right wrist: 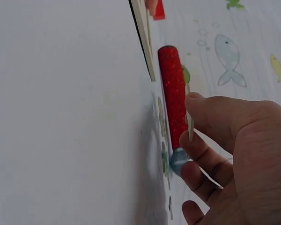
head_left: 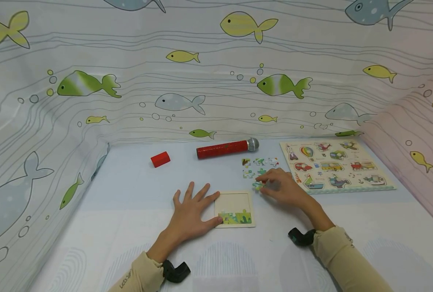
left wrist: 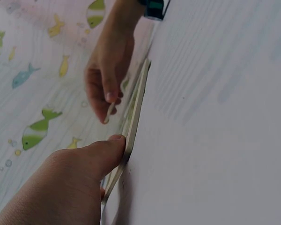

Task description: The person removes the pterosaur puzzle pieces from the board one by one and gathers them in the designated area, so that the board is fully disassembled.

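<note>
My left hand [head_left: 192, 213] lies with its fingers spread at the left side of a small square wooden puzzle tray [head_left: 234, 201]. Its thumb presses the tray's near left edge, and its index fingertip reaches the upper left corner. Green joined pieces [head_left: 235, 217] fill the tray's lower strip; the upper part shows bare wood. To the right of the tray, my right hand [head_left: 283, 188] pinches a thin puzzle piece [right wrist: 190, 115] between thumb and index finger, raised above the table. Behind that hand lie several loose puzzle pieces [head_left: 259, 162], partly covered by its fingers.
A red microphone [head_left: 223, 149] with a silver head lies behind the tray, with a red block [head_left: 160, 159] to its left. At the right is a large vehicle picture board [head_left: 338, 166]. Fish-patterned cloth [head_left: 216, 81] rises behind the table and along its sides.
</note>
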Available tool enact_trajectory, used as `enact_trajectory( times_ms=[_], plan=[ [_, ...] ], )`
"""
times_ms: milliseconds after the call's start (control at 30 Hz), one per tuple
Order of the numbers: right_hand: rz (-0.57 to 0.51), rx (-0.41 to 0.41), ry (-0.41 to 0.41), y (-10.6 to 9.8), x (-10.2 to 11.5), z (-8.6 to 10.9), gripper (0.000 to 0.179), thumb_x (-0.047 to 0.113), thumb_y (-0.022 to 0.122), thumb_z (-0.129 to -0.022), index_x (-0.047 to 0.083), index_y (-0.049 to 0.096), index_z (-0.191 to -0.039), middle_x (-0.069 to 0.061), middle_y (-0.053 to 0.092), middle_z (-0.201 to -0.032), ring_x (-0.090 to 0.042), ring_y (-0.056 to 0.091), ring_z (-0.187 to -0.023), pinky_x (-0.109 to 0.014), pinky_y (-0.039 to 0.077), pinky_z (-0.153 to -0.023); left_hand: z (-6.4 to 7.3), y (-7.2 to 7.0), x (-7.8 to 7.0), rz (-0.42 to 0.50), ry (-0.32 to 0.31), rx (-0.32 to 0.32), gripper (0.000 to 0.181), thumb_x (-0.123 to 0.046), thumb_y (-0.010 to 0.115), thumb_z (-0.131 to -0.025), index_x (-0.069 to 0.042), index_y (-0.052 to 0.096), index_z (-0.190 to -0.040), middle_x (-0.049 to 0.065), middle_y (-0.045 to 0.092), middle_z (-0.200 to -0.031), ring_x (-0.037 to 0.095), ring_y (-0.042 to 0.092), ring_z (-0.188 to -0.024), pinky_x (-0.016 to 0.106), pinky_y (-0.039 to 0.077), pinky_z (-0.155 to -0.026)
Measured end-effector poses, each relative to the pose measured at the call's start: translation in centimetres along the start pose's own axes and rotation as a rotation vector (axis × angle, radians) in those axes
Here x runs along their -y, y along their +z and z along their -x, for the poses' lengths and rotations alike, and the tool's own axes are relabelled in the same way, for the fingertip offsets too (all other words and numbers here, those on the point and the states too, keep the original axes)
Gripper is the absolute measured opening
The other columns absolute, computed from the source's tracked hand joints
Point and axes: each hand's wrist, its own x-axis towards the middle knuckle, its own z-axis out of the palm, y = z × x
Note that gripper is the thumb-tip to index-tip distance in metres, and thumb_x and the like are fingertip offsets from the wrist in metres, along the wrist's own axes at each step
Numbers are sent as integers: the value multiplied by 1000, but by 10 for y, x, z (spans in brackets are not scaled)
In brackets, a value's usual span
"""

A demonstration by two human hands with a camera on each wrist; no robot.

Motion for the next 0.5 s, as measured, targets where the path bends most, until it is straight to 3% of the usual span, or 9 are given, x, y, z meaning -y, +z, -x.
enact_trajectory(
  times_ms=[200, 333, 500],
  plan=[
    [43, -65, 54, -11, -13, 1, 32, 13, 79, -88, 13, 74, -119, -3, 73, -109, -24, 60, -101, -42, 38, -89, 0, 1, 0, 5, 9, -15, 73, -68, 61, -86, -38, 49, -151, 0, 38, -165, 46, 18, -156, 78, 8, -112],
    [82, -136, 25, -16, -22, 2, 30, 7, 80, -85, 9, 75, -115, -7, 75, -105, -26, 63, -95, -40, 47, -84, 0, 1, 0, -1, 9, -12, 73, -68, 61, -86, -38, 48, -151, 0, 38, -165, 46, 18, -156, 78, 8, -112],
    [110, -181, 41, -20, -31, 4, 30, 7, 80, -85, 8, 75, -114, -10, 74, -104, -26, 60, -92, -38, 44, -80, 1, 0, 0, -6, 6, -5, 73, -69, 60, -86, -39, 48, -151, -1, 38, -165, 46, 18, -156, 78, 9, -112]
  ],
)
